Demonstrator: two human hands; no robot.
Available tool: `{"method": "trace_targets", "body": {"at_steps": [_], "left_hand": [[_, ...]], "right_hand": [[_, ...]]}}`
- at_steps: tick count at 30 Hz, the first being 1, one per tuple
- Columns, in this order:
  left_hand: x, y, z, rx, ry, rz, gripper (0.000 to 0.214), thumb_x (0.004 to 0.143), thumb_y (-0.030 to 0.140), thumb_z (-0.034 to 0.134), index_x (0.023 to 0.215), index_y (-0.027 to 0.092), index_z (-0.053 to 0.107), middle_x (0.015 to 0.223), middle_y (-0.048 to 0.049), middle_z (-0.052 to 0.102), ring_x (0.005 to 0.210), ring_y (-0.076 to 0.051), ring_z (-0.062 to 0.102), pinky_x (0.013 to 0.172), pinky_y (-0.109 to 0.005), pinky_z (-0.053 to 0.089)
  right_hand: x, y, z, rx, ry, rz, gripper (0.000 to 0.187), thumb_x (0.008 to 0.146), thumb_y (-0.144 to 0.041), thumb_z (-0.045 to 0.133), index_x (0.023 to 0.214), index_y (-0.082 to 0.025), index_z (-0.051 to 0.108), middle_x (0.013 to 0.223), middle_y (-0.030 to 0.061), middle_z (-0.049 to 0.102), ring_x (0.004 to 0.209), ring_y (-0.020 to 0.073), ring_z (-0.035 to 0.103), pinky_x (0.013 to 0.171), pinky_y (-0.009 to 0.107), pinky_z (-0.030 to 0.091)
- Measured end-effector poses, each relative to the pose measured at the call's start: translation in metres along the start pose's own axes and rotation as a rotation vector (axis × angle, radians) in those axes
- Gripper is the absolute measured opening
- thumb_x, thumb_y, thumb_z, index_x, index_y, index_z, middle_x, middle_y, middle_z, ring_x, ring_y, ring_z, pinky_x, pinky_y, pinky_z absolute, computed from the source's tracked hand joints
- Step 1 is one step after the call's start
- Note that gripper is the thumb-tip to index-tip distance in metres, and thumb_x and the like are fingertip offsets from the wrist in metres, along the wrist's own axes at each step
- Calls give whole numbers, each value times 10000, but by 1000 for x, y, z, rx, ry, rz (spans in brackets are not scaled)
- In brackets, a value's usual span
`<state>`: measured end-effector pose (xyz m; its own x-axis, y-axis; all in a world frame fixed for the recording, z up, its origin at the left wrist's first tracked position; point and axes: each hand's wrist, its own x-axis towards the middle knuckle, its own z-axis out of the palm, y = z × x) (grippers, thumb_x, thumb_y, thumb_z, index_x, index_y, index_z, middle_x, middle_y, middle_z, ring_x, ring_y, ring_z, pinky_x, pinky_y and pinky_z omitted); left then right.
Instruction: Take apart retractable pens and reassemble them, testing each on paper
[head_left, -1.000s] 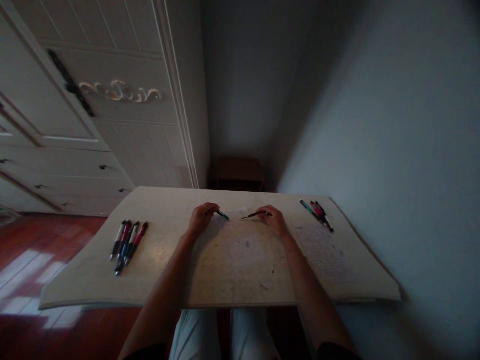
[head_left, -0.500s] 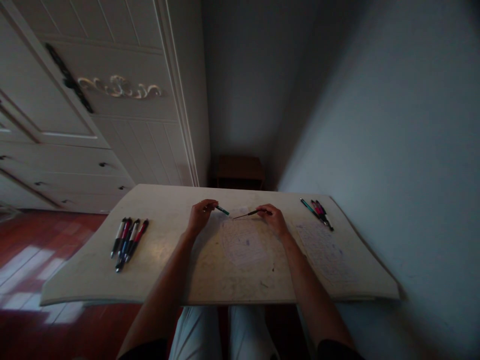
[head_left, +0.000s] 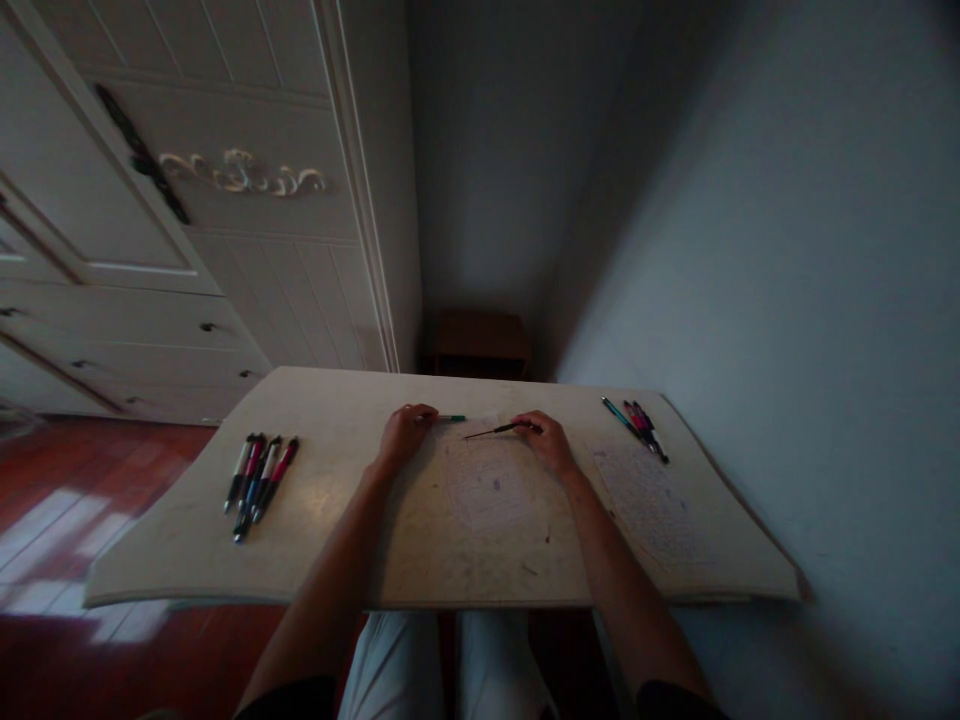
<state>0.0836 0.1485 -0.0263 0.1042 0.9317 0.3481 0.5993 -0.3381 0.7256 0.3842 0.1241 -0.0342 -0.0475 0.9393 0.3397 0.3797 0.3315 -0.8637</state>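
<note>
My left hand (head_left: pixel 409 432) is closed around a short green pen piece (head_left: pixel 453 417), which points level to the right above the white table (head_left: pixel 337 410). Its other end is hidden in the fingers. Across from it, my right hand (head_left: pixel 546 438) pinches a dark pen piece (head_left: pixel 506 427) with a long thin tip, like an ink refill, reaching left. The green piece and the thin tip are close but apart. Both hands are over the top edge of a scribbled sheet of paper (head_left: pixel 491 485).
Several pens (head_left: pixel 261 485) in red, white and blue lie at the table's left. At the right lie several slimmer pens (head_left: pixel 636 428) beside a second written sheet (head_left: pixel 649 505). A white cabinet (head_left: pixel 300 300) stands to the left, a pale wall (head_left: pixel 787 250) to the right.
My left hand has turned the green pen piece from slanting downward to nearly level, and its tip has shifted slightly right. My right hand has barely moved.
</note>
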Motion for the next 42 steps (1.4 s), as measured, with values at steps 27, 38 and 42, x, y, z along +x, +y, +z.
{"method": "trace_targets", "body": {"at_steps": [27,38,42], "left_hand": [[-25,40,33,281,-95,377,141,855,227,623,865,250,762,1162,-84,643,1124,-274,509,921,-444,424],[-22,38,27,276,-61,392,114,842,233,644,842,256,755,1128,-72,658,1087,-262,516,893,-427,429],[-20,37,27,272,-79,413,120,856,249,633,843,254,752,1115,-71,665,1087,-258,522,902,-423,417]], "right_hand": [[-10,-19,9,-95,-94,-117,135,831,-212,616,888,-213,738,871,63,677,837,197,635,786,325,490],[-7,-18,5,-172,-98,-184,198,804,-116,605,883,-234,744,850,52,667,834,200,625,781,331,489],[-5,-18,2,-198,-103,-193,207,795,-110,607,877,-238,748,850,54,672,831,202,621,776,335,490]]}}
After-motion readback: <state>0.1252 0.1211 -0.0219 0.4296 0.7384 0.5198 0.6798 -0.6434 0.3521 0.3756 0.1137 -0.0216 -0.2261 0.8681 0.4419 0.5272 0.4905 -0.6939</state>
